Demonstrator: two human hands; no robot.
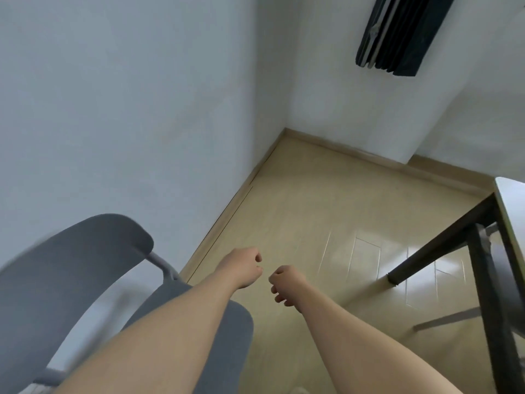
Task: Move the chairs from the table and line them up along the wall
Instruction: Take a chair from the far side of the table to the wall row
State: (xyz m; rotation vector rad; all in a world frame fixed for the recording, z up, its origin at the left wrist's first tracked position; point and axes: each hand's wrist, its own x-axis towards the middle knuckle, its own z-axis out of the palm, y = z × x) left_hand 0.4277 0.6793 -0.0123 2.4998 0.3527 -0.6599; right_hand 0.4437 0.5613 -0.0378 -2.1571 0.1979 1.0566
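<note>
A grey chair (65, 277) stands at the lower left, its curved backrest close to the white wall (119, 115) and its seat partly hidden under my left forearm. My left hand (244, 267) hangs above the floor just right of the chair, fingers curled with nothing in them. A short gap to its right, my right hand (285, 282) is likewise curled and holds nothing. Neither hand touches the chair. At the right edge the table (508, 194) shows a light top on black legs, with part of another grey chair (497, 260) behind the legs.
Beige floor (298, 211) runs from my hands to the room corner, bordered by a skirting board. A dark folded object (400, 32) hangs on the far wall at the top right. A black table leg (437, 254) slants down to the floor on the right.
</note>
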